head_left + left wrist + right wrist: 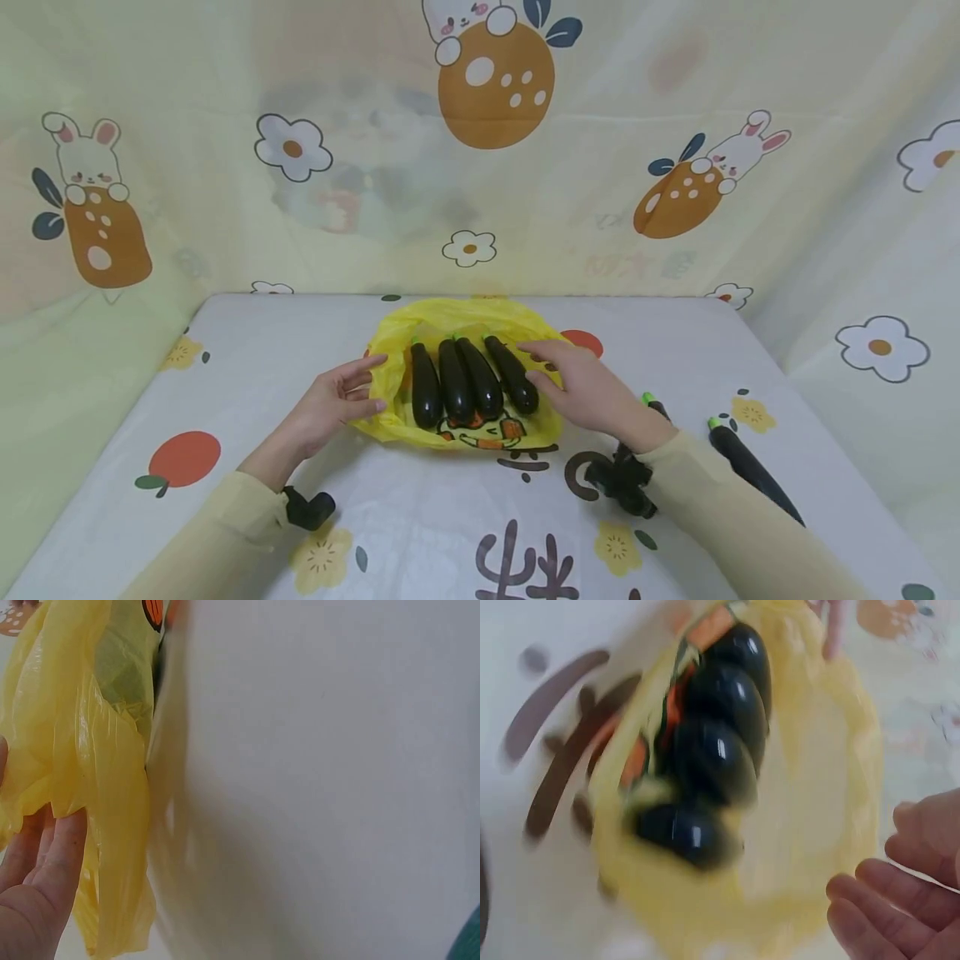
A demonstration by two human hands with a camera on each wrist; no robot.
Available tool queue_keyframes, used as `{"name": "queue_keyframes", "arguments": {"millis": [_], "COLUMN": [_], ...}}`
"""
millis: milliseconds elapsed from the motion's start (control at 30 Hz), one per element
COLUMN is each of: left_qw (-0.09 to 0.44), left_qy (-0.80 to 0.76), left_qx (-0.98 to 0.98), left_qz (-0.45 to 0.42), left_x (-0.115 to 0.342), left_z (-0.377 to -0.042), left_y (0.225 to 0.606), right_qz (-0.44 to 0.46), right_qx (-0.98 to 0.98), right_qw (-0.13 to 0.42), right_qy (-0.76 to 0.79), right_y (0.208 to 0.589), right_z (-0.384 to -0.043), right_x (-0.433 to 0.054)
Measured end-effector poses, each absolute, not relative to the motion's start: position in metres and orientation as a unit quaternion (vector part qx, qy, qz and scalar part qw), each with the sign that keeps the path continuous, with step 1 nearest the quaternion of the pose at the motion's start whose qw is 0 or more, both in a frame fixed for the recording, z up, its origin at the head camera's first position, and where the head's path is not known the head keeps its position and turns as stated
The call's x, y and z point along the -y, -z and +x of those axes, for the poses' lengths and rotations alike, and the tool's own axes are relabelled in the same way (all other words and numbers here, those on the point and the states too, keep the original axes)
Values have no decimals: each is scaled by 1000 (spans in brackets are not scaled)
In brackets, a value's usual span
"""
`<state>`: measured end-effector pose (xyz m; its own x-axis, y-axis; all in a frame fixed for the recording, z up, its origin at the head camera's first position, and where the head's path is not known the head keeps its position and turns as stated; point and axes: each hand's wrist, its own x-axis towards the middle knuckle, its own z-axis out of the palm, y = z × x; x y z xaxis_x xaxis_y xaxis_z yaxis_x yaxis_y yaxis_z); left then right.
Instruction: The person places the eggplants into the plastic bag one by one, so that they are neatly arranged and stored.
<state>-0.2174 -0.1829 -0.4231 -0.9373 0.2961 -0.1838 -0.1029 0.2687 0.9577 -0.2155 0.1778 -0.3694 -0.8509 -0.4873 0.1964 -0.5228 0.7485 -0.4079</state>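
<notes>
A yellow plastic bag lies with its mouth spread on the table, and several dark, glossy eggplants rest side by side in it. My left hand is at the bag's left edge, thumb and fingers apart. In the left wrist view its fingertips go behind a fold of the yellow film. At the bag's right edge is my right hand, fingers loosely extended beside the rightmost eggplant. The right wrist view shows its fingers relaxed near the rim, holding nothing.
To the right, another eggplant lies on the table, and one more is mostly hidden by my right forearm. A printed cloth covers the table. Behind it hangs a patterned curtain.
</notes>
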Motion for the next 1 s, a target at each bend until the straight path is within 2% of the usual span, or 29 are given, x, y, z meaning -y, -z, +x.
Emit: {"name": "queue_keyframes", "arguments": {"millis": [100, 267, 633, 800, 1000], "left_qw": [166, 163, 165, 164, 167], "left_qy": [-601, -598, -589, -586, -587], "left_qx": [-779, -782, -788, -791, -790], "left_qz": [64, 67, 64, 64, 64], "left_x": [183, 184, 182, 181, 180], "left_z": [-217, -217, -216, -216, -215], "left_y": [422, 421, 418, 416, 414], "right_qz": [267, 198, 70, 25, 5], "right_qx": [932, 951, 973, 977, 978], "right_qw": [46, 29, 49, 22, -18], "right_qy": [-239, -237, -214, -212, -210], "right_y": [361, 357, 369, 385, 405], "right_z": [-208, -195, -159, -141, -128], "right_x": [-211, -268, -383, -408, -413]}}
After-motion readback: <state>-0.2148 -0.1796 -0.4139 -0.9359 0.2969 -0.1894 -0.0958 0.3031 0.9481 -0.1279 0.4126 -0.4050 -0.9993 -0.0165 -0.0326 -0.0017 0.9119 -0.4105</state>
